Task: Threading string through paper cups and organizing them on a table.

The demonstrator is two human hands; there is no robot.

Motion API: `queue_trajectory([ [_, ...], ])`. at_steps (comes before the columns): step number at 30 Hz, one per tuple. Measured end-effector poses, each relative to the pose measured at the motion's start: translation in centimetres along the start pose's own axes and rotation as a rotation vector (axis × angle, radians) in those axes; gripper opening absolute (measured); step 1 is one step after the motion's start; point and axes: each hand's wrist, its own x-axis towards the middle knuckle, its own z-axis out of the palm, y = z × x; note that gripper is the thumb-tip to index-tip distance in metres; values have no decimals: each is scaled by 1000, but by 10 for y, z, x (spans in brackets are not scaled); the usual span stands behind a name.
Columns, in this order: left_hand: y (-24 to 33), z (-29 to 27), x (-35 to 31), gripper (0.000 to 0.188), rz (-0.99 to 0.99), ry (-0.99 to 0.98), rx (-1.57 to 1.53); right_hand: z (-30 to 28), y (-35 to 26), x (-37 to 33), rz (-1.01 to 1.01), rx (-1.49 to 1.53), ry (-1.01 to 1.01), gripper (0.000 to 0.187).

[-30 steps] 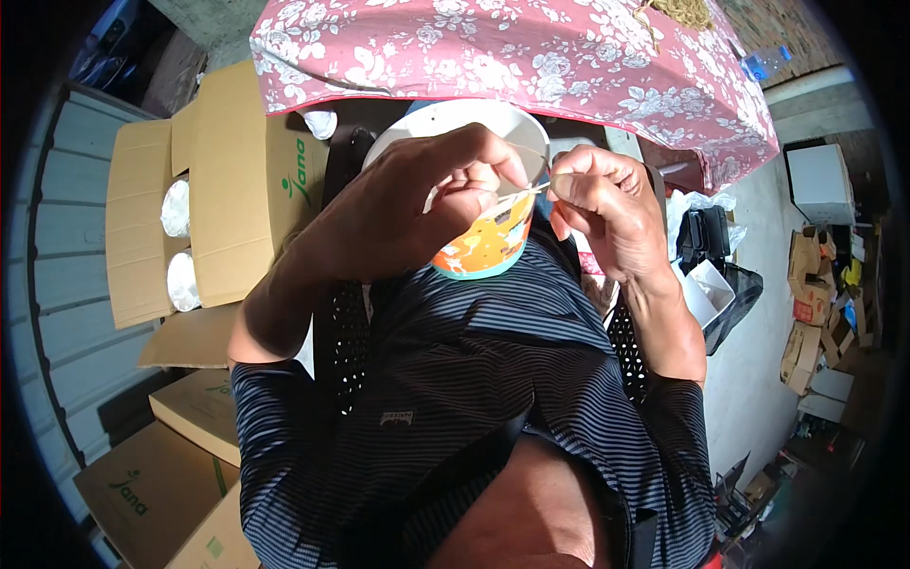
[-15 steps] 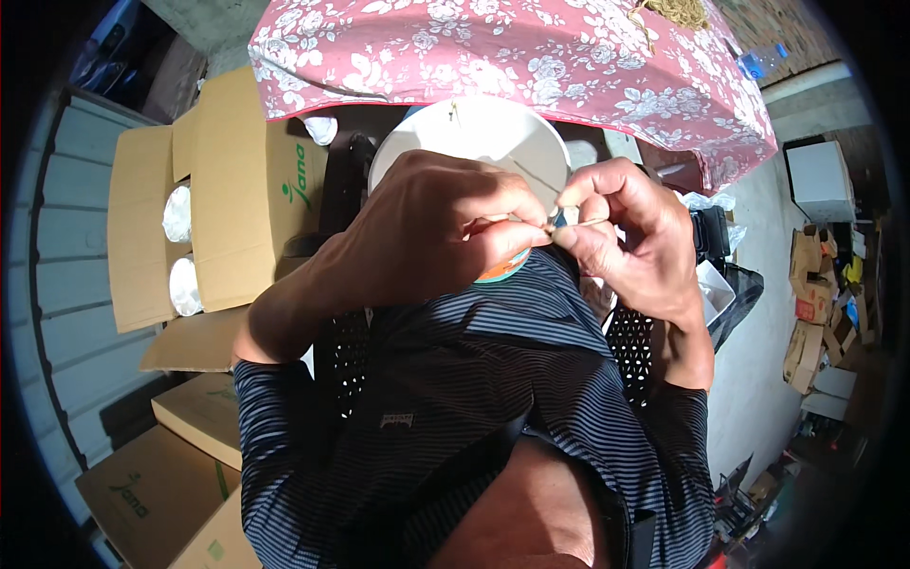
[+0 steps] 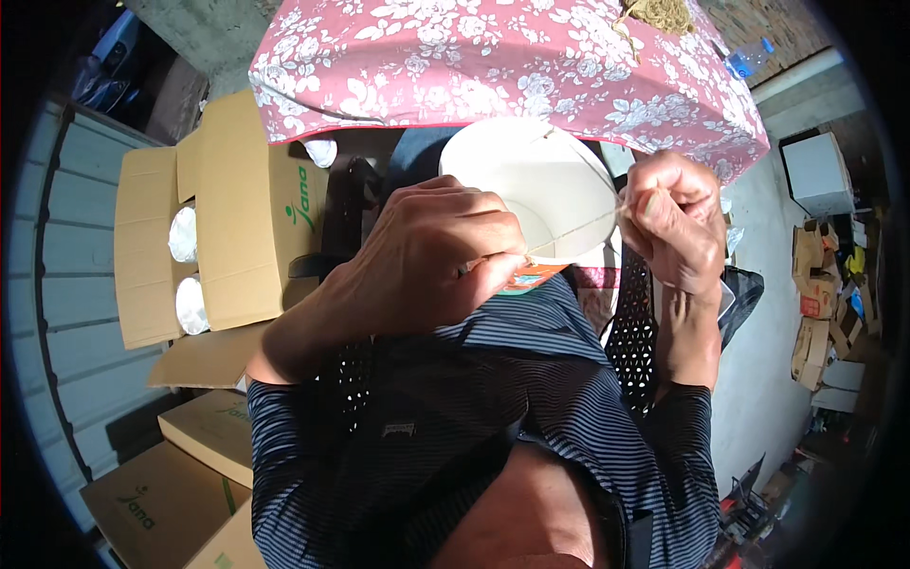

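Observation:
Between my two hands a thin tan strand of fibre (image 3: pixel 572 229) is pulled straight, slanting up to the right. My left hand (image 3: pixel 441 248) is closed, thumb and forefinger pinching the strand's lower end. Farther right, my right hand (image 3: pixel 675 216) is also closed, with the other end in its fingertips. A white bucket (image 3: pixel 474 156) stands open behind the strand, close to my lap, and a few thin strands lie by its rim. Part of its orange and green outside shows below my left fingertips. My palms and the inner fingers are hidden.
A table with a pink floral cloth (image 3: pixel 455 71) stands ahead, a bundle of tan fibre (image 3: pixel 662 13) on it. At left are an open cardboard box (image 3: pixel 232 218) with white rolls and flat cartons (image 3: pixel 161 498). A white box (image 3: pixel 817 177) and stacked cardboard lie at right.
My hands were together at the fingertips, with a small dark thing at the right ones. They have moved apart, the strand now stretched between them. The dark thing no longer shows.

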Motion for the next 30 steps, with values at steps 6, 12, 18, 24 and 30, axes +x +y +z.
queue_trajectory([
  [6,-33,-4,5,4,-196,33,-131,-15,-1,10,-98,-269,-50,15],
  [12,-78,-16,21,13,-482,531,-299,22,24,12,-219,-906,-397,77],
  [18,-102,-48,48,12,-439,668,-304,29,44,63,-457,-1200,-122,62],
  [24,-123,-121,84,41,-237,852,-269,-2,-3,191,-237,-560,-18,35],
  [30,-110,-126,74,46,-101,1142,-84,-54,-52,372,-322,-596,269,80],
])
